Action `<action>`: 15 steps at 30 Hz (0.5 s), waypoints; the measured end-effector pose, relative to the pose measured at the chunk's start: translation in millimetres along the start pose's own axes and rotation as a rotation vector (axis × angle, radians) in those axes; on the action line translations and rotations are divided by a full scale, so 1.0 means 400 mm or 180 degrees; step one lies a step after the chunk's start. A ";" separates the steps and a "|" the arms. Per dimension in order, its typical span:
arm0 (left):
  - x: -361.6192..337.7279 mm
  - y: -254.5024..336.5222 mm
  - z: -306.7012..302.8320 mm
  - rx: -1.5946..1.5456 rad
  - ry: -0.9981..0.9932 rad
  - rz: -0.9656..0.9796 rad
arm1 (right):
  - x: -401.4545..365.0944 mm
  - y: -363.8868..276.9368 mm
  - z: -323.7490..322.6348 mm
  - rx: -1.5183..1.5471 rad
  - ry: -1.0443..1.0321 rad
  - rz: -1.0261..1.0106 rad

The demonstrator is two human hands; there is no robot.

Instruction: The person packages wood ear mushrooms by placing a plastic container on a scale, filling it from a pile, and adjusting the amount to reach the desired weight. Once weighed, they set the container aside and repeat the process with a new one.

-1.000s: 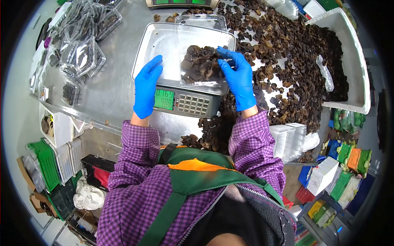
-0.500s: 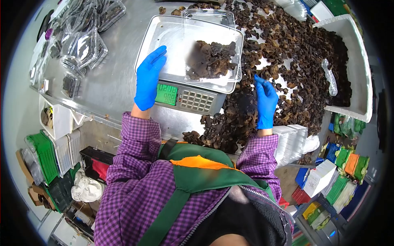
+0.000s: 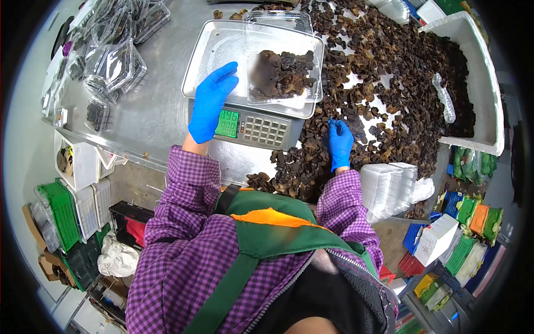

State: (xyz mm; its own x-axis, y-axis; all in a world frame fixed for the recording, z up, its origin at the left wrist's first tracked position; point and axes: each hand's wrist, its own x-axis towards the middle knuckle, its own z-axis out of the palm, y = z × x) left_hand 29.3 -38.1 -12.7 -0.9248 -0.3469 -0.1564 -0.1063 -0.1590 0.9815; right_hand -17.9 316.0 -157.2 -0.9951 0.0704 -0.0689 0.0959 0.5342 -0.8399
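My left hand, in a blue glove, is open with fingers stretched out over the front left of the metal weighing pan. Nothing shows in it. On the pan's right side lies an open clear plastic clamshell box with a heap of dark wood ear mushrooms in its base. The scale has a lit green display, partly covered by my left wrist. My right hand, also gloved in blue, is low over the loose mushrooms, its fingers drawn together; whatever is between them is hidden.
Filled clear boxes are piled at the left of the steel table. Mushrooms spread across the right side, up to a white foam box lying tipped. Stacked clear lids or boxes stand near the right front edge.
My right hand has moved left and down, closer to the scale over the mushrooms. My left hand has shifted slightly to the right over the pan. The display reading has changed.
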 end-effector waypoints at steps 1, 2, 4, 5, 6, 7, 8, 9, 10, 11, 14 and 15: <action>-0.004 -0.001 0.001 -0.0010 -0.0026 -0.0017 | -0.002 0.003 0.001 -0.0006 0.0050 -0.0096; -0.006 -0.003 0.002 -0.0015 -0.0035 -0.0013 | -0.002 0.007 0.003 -0.0009 0.0060 -0.0097; -0.003 -0.003 0.009 0.0038 -0.0097 -0.0151 | 0.002 0.010 0.011 -0.0010 0.0154 -0.0075; -0.001 -0.002 0.019 0.0035 -0.0125 -0.0148 | 0.006 0.012 0.013 -0.0013 0.0181 -0.0067; -0.006 0.001 0.028 0.0070 -0.0151 -0.0166 | 0.007 0.013 0.015 -0.0027 0.0212 -0.0085; -0.010 0.004 0.037 0.0105 -0.0176 -0.0184 | 0.006 0.009 0.017 -0.0041 0.0241 -0.0104; -0.010 0.005 0.042 0.0106 -0.0197 -0.0173 | 0.003 0.001 0.013 -0.0120 0.0215 -0.0064; -0.008 0.002 0.047 0.0133 -0.0180 -0.0194 | 0.003 0.002 0.013 -0.0117 0.0237 -0.0066; -0.007 -0.002 0.051 0.0162 -0.0162 -0.0216 | 0.003 -0.001 0.014 -0.0100 0.0222 -0.0057; -0.005 -0.008 0.054 0.0163 -0.0179 -0.0204 | 0.003 -0.003 0.014 -0.0083 0.0206 -0.0048; 0.001 -0.017 0.062 0.0710 -0.0049 0.0176 | -0.002 0.001 0.000 -0.0035 0.0032 -0.0045; 0.001 -0.015 0.066 0.1047 0.0028 0.0310 | -0.005 0.004 -0.005 0.0046 -0.0065 -0.0120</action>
State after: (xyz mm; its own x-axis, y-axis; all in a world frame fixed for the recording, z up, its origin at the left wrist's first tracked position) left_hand 20.0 -12.8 -15.8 -0.9334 -0.3539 -0.0597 -0.1310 0.1814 0.9746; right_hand -15.7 318.2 -157.2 -0.9983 0.0331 -0.0478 0.0580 0.5239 -0.8498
